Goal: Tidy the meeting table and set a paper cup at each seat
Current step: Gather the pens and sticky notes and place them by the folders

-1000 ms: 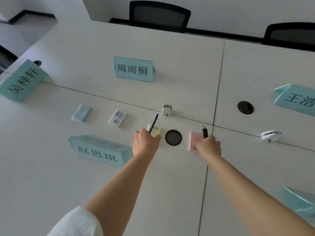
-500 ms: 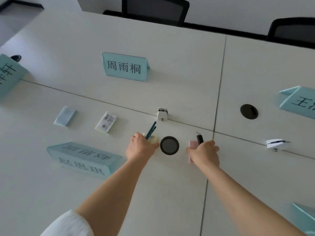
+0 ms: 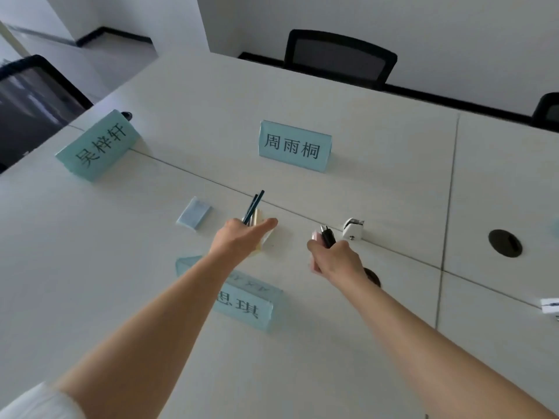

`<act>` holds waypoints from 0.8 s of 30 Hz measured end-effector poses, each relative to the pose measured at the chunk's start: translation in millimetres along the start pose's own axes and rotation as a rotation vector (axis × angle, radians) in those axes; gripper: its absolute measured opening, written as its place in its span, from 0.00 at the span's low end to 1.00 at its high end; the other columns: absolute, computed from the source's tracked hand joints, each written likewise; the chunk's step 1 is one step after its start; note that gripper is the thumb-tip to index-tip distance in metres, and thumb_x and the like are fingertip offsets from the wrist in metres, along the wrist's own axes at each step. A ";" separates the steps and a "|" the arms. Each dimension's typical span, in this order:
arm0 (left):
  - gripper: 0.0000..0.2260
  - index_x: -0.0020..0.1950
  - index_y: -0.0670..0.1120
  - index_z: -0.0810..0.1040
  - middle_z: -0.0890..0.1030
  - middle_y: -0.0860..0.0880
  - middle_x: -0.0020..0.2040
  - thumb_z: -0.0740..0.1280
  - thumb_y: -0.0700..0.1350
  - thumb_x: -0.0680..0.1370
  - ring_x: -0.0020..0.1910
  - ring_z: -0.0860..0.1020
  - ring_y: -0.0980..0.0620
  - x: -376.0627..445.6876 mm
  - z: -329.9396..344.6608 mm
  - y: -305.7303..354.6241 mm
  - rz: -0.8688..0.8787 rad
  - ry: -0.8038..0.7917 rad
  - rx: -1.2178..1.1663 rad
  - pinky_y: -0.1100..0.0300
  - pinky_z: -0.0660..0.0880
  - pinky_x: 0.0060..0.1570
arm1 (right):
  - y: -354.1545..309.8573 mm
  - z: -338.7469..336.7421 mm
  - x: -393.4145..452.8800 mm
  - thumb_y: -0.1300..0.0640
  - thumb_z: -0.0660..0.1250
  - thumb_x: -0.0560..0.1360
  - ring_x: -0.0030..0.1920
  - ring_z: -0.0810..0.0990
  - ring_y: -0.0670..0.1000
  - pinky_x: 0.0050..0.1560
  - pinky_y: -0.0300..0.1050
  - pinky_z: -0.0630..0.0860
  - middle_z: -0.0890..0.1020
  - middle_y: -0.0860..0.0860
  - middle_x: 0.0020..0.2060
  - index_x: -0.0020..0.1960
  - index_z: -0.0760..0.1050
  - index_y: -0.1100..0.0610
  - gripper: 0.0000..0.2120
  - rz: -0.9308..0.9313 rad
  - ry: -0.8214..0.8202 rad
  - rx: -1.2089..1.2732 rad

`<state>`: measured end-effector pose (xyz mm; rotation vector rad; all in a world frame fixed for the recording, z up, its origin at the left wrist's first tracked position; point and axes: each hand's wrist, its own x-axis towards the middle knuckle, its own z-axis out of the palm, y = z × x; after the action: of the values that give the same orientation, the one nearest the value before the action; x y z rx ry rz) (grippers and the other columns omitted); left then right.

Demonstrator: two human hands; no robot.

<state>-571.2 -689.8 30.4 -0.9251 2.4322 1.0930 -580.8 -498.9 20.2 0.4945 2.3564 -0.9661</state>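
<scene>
Across the pale tabletop (image 3: 378, 164) the left hand (image 3: 239, 240) is pinching two slim, stiff pencils (image 3: 253, 207) with a yellow sticky pad (image 3: 263, 241), the right hand (image 3: 335, 261) is gripping a smooth black pen (image 3: 328, 237) and pink pad (image 3: 314, 237), all seemingly light, easiest held mid-shaft.

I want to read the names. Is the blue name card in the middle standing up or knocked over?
Standing up. The name card sits upright on the table, its printed face toward the camera.
</scene>
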 end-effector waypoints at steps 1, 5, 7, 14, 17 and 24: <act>0.25 0.34 0.45 0.72 0.73 0.49 0.30 0.68 0.68 0.70 0.29 0.71 0.51 6.1 -12.1 -7.8 -0.002 0.023 0.027 0.61 0.67 0.32 | -12.1 8.9 -0.3 0.38 0.59 0.67 0.38 0.79 0.49 0.40 0.45 0.73 0.81 0.46 0.30 0.54 0.74 0.61 0.28 -0.014 -0.013 0.001; 0.20 0.41 0.46 0.75 0.77 0.48 0.35 0.67 0.63 0.73 0.34 0.75 0.51 29.5 -62.8 -40.2 0.003 0.115 0.198 0.61 0.69 0.32 | -54.4 46.9 7.8 0.33 0.58 0.65 0.45 0.80 0.55 0.48 0.47 0.76 0.83 0.53 0.45 0.56 0.73 0.60 0.34 -0.030 -0.019 0.008; 0.20 0.45 0.48 0.74 0.79 0.48 0.38 0.66 0.65 0.71 0.39 0.78 0.49 45.8 -81.3 -55.5 0.009 0.179 0.284 0.59 0.72 0.36 | -66.8 64.9 19.6 0.37 0.61 0.71 0.48 0.79 0.56 0.46 0.46 0.73 0.80 0.55 0.49 0.59 0.69 0.62 0.30 -0.003 -0.013 0.070; 0.26 0.56 0.48 0.71 0.77 0.49 0.45 0.64 0.68 0.72 0.44 0.77 0.46 99.1 -100.7 -83.8 -0.036 0.261 0.499 0.57 0.70 0.39 | -85.1 107.1 51.1 0.42 0.62 0.76 0.56 0.77 0.61 0.47 0.47 0.70 0.73 0.59 0.59 0.62 0.62 0.65 0.29 0.091 0.062 0.036; 0.30 0.63 0.48 0.72 0.77 0.47 0.55 0.65 0.69 0.71 0.53 0.78 0.45 125.6 -93.2 -88.1 -0.003 0.252 0.540 0.56 0.70 0.43 | -93.5 125.8 62.7 0.41 0.60 0.77 0.58 0.76 0.63 0.46 0.48 0.69 0.69 0.61 0.61 0.65 0.59 0.67 0.32 0.081 0.186 -0.141; 0.32 0.67 0.50 0.70 0.77 0.45 0.56 0.67 0.68 0.71 0.55 0.78 0.42 158.7 -74.5 -89.6 0.046 0.208 0.573 0.55 0.71 0.43 | -100.2 145.1 70.2 0.47 0.61 0.78 0.56 0.78 0.60 0.40 0.45 0.67 0.68 0.60 0.62 0.66 0.58 0.66 0.28 0.061 0.237 -0.300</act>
<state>-630.1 -858.7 -51.9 -0.8163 2.7132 0.2735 -638.1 -663.0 -55.9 0.5832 2.6213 -0.5358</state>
